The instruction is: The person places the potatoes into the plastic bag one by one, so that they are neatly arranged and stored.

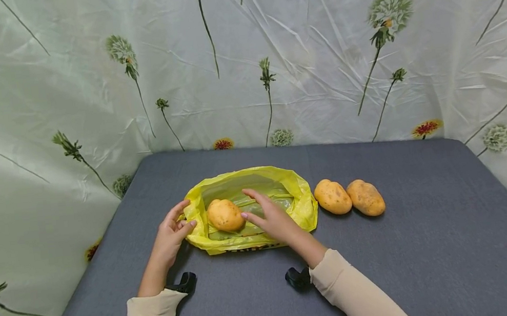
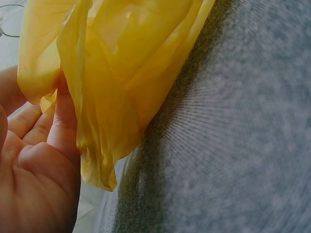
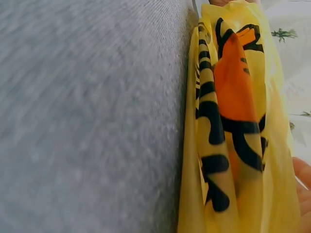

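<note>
A yellow plastic bag (image 1: 306, 205) lies on its base with its mouth spread wide. One potato (image 1: 225, 215) sits inside, toward the left end. My left hand (image 1: 171, 234) holds the bag's left rim; in the left wrist view, the bag's yellow film (image 2: 131, 63) passes between thumb and fingers. Over the bag's right half is my right hand (image 1: 276, 220), fingers apart and the thumb tip beside the potato. Whether that thumb touches it I cannot tell. Only part of the right hand (image 3: 304, 194) shows in the right wrist view, behind the printed bag side.
Two potatoes, a left one (image 1: 333, 197) and a right one (image 1: 366, 197), lie side by side just right of the bag. The grey cloth-covered table (image 1: 431, 263) ends at the back against a flower-patterned curtain (image 1: 318, 69). Black straps (image 1: 297, 278) sit at both wrists.
</note>
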Action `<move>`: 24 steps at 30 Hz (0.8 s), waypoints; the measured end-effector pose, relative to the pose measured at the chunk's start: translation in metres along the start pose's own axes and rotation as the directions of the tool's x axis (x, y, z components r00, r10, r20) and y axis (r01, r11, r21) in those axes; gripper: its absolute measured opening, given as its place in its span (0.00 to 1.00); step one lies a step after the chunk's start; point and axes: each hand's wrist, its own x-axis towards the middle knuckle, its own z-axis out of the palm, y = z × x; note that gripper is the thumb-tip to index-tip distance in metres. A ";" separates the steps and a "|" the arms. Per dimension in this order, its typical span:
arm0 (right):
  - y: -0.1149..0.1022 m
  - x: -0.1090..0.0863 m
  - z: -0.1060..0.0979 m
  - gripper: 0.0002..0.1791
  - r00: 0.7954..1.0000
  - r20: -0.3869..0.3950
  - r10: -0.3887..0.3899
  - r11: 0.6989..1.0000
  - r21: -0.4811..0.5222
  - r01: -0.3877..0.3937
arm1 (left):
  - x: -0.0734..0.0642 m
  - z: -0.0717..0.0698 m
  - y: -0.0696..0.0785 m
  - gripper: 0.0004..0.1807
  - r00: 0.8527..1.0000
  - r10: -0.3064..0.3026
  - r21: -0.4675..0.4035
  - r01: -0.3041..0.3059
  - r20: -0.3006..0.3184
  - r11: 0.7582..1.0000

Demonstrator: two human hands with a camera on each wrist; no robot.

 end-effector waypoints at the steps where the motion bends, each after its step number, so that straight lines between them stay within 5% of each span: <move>1: 0.001 -0.001 -0.001 0.31 1.000 -0.015 -0.011 1.000 -0.005 0.011 | 0.000 0.000 0.000 0.29 1.000 0.001 0.000 -0.001 -0.001 1.000; 13: 0.011 -0.016 -0.025 0.34 0.976 -0.153 -0.153 0.986 -0.083 0.142 | 0.000 -0.001 0.000 0.30 1.000 -0.011 -0.017 0.011 0.004 1.000; 24: 0.022 -0.034 -0.054 0.36 0.947 -0.253 -0.200 0.972 -0.171 0.160 | 0.000 -0.001 0.000 0.30 1.000 -0.003 -0.018 0.003 0.006 1.000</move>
